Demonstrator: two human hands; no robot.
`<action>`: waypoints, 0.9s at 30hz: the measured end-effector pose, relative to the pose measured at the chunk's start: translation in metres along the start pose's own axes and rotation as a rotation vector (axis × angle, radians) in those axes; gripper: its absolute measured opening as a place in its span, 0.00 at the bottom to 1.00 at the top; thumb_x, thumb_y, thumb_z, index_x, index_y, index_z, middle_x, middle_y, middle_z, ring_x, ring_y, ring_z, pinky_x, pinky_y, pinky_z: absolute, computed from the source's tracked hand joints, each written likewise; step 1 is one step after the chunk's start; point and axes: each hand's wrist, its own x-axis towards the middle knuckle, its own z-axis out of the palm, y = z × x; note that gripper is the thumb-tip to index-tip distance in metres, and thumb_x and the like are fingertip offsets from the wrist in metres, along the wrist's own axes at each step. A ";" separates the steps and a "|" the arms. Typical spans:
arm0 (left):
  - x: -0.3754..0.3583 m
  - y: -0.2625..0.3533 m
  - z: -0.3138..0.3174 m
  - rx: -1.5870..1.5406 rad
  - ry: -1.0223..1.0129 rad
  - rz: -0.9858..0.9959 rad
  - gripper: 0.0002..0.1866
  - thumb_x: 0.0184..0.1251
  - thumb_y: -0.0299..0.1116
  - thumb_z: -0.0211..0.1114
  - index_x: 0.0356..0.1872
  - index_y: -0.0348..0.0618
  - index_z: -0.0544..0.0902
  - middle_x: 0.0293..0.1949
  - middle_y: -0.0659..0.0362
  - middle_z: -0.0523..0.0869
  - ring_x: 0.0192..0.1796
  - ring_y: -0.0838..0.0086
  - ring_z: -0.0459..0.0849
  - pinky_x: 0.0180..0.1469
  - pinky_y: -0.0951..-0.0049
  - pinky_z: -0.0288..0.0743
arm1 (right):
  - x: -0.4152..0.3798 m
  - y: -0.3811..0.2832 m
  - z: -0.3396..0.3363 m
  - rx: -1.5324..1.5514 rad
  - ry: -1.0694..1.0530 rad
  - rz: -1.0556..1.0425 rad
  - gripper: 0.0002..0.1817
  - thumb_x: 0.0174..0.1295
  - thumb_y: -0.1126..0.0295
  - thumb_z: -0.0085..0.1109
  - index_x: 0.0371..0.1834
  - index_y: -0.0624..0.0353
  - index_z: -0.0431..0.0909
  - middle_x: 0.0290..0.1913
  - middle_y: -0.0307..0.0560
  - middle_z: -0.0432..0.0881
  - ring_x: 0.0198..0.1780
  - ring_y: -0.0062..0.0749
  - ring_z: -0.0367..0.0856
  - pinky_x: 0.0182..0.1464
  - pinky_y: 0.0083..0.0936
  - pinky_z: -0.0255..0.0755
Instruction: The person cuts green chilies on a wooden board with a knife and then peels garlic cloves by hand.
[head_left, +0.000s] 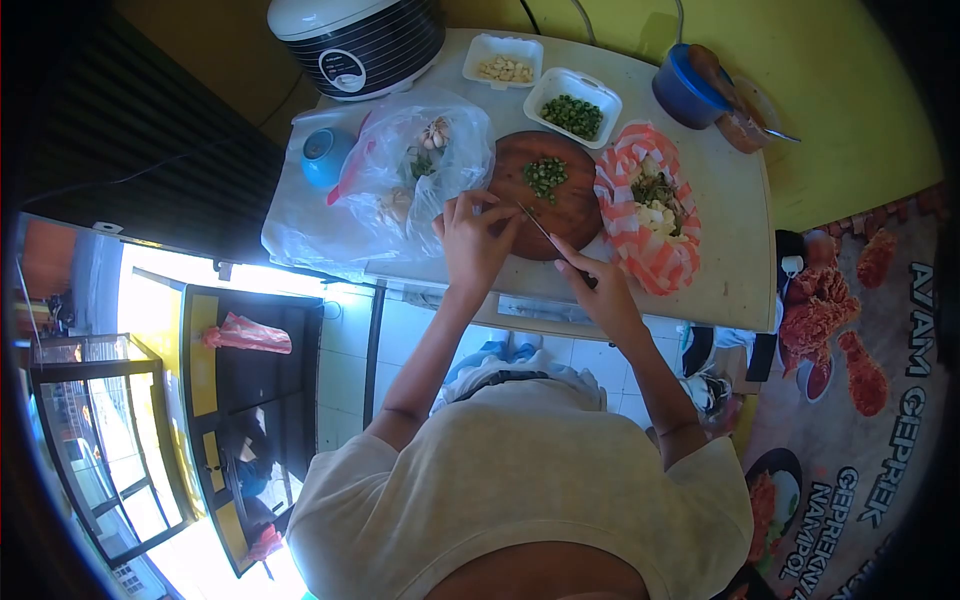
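My right hand [603, 292] is wrapped round the dark handle of a small knife [538, 224]. Its blade points up and left across the round wooden cutting board [578, 205]. At the board's left edge my left hand [476, 243] is closed in a pinch near the blade tip; whatever lies between the fingertips is too small to make out. A pile of chopped green pieces [545, 178] lies on the board above the blade. Beside my left hand spreads a clear plastic bag [455, 120] with garlic bulbs [434, 133]. A red-and-white striped bag [670, 265] with peelings sits right of the board.
Behind the board stand a white foam tray [612, 100] of chopped greens and another foam tray [470, 62] of pale cloves. A rice cooker [365, 50] and a blue cup [322, 158] are at left. A blue container [685, 90] stands back right, near the yellow wall.
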 end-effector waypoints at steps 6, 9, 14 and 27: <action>0.000 0.000 0.000 -0.007 0.017 0.017 0.06 0.51 0.37 0.76 0.32 0.58 0.92 0.44 0.67 0.80 0.54 0.65 0.75 0.56 0.59 0.62 | 0.003 0.013 0.009 -0.001 0.059 -0.071 0.22 0.70 0.65 0.58 0.68 0.45 0.75 0.24 0.58 0.73 0.22 0.27 0.61 0.31 0.25 0.70; -0.001 0.000 0.001 -0.001 0.018 0.010 0.05 0.51 0.37 0.76 0.31 0.58 0.92 0.45 0.66 0.80 0.54 0.65 0.74 0.56 0.58 0.62 | 0.004 0.005 0.004 -0.002 0.027 -0.026 0.22 0.71 0.65 0.58 0.68 0.46 0.75 0.25 0.60 0.75 0.22 0.27 0.61 0.31 0.25 0.69; -0.001 0.002 0.000 0.019 0.010 -0.007 0.05 0.51 0.38 0.76 0.31 0.59 0.92 0.44 0.67 0.80 0.54 0.66 0.75 0.57 0.58 0.61 | 0.008 -0.014 -0.009 -0.023 -0.024 0.005 0.22 0.71 0.64 0.57 0.68 0.49 0.74 0.23 0.56 0.70 0.22 0.25 0.60 0.29 0.25 0.66; 0.004 0.005 -0.001 0.024 -0.015 -0.023 0.05 0.51 0.39 0.76 0.31 0.57 0.92 0.44 0.68 0.80 0.53 0.67 0.75 0.56 0.59 0.62 | 0.008 -0.013 -0.009 0.008 -0.063 0.068 0.22 0.72 0.62 0.56 0.68 0.50 0.74 0.23 0.45 0.69 0.25 0.20 0.59 0.30 0.22 0.64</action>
